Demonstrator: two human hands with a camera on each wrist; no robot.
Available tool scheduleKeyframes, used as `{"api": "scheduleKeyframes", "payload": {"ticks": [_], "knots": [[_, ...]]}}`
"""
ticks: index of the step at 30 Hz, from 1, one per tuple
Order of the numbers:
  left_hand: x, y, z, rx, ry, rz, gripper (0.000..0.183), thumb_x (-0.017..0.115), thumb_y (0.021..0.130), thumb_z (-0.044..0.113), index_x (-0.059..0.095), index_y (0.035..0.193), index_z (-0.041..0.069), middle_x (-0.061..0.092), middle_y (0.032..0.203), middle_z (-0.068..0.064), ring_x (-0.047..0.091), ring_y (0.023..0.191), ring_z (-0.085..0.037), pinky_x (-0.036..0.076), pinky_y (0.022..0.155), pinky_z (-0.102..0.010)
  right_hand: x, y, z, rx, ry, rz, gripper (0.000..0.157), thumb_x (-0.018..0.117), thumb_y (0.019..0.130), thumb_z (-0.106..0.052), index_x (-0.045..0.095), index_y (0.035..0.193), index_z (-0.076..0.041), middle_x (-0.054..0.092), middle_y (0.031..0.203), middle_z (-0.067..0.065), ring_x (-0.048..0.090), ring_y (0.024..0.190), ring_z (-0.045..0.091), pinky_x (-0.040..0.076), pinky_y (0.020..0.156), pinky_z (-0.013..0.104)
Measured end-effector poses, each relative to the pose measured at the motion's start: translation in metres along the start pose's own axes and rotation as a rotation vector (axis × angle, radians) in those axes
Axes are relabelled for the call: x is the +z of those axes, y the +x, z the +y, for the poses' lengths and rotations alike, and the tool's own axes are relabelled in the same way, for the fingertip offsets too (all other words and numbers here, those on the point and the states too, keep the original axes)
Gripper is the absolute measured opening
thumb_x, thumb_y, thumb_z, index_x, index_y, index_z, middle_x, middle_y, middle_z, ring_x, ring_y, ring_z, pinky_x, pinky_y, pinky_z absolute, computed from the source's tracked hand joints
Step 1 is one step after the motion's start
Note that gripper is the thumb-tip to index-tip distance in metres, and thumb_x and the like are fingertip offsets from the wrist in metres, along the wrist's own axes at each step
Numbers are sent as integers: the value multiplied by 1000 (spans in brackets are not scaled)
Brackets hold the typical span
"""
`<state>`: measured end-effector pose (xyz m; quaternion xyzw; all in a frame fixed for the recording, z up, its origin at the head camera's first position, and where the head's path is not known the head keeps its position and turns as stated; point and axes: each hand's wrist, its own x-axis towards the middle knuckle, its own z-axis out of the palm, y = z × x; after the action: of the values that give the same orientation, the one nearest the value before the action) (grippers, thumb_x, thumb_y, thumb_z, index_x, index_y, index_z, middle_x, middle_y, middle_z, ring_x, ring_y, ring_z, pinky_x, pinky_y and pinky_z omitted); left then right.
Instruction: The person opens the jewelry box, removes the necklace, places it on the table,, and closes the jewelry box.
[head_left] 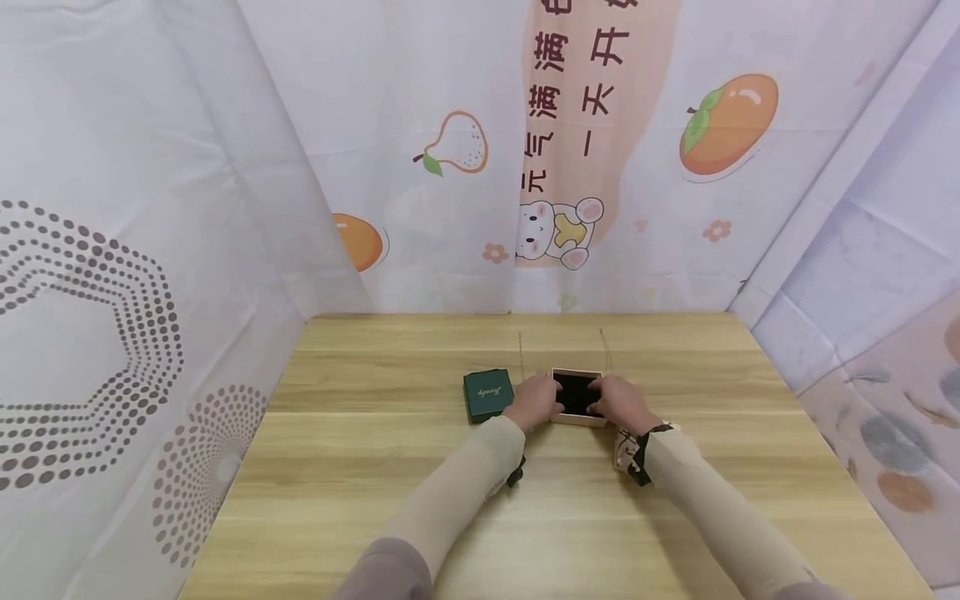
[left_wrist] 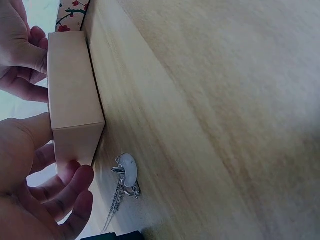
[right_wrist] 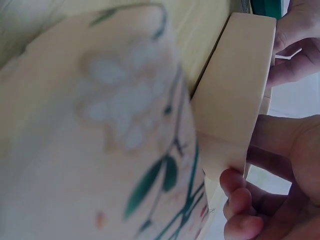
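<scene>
A small pale pink box (head_left: 579,421) with a black lining sits on the table, its open top facing up. My left hand (head_left: 536,402) grips the left end, its thumb and a finger reaching over the rim. At the other end my right hand (head_left: 624,403) grips the box the same way, fingers curled against the outer wall. The left wrist view shows the plain side of the box (left_wrist: 75,85) and a silver chain with a white ring-shaped pendant (left_wrist: 129,170) beside my left fingers. The floral-printed piece (right_wrist: 115,110) fills much of the right wrist view, near my right hand.
Left of my left hand lies a dark green box (head_left: 487,394) with gold lettering. Two thin chains stretch toward the back of the table, one behind the left hand (head_left: 521,348), the other chain (head_left: 604,348) behind the right. A printed curtain (head_left: 420,275) hangs behind the table.
</scene>
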<state>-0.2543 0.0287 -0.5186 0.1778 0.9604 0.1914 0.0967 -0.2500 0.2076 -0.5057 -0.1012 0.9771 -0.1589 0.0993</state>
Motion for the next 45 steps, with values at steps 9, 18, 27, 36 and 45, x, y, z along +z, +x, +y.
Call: {"api": "scheduleKeyframes", "payload": {"ticks": [9,18,27,36,45], "knots": [[6,0,-1,12,51,38,32,71,90,27,71,119,13,61,112,-6,63,99,-20,52,83,-30,1,-1,-1,-70,-36,-21,43,74,84,-16,66,126,-8,66,120,26,54,68,20,41,54,28],[3,-3,0,26,57,55,31,70,90,26,71,118,12,61,110,-7,64,98,-20,53,82,-30,-2,0,-1,-140,-82,-40,47,74,86,-25,65,128,-6,67,118,25,56,73,21,46,64,32],[0,-6,2,23,44,37,31,69,91,24,70,119,10,62,111,-6,63,99,-19,52,81,-29,-4,-1,-5,-124,-76,-92,48,73,87,-26,64,129,-6,71,104,20,46,58,15,38,56,26],[0,-3,-4,20,-40,-44,35,65,94,28,63,126,13,58,124,-5,60,105,-17,51,86,-28,-1,1,-2,-101,-87,-84,44,72,88,-23,64,129,-8,70,109,22,50,63,17,39,57,28],[-4,-4,-9,36,-64,-71,41,63,95,32,58,132,16,57,129,-4,59,108,-17,49,92,-30,-1,2,0,-82,-69,-80,44,73,87,-23,65,128,-9,70,109,22,50,64,19,40,57,28]]}}
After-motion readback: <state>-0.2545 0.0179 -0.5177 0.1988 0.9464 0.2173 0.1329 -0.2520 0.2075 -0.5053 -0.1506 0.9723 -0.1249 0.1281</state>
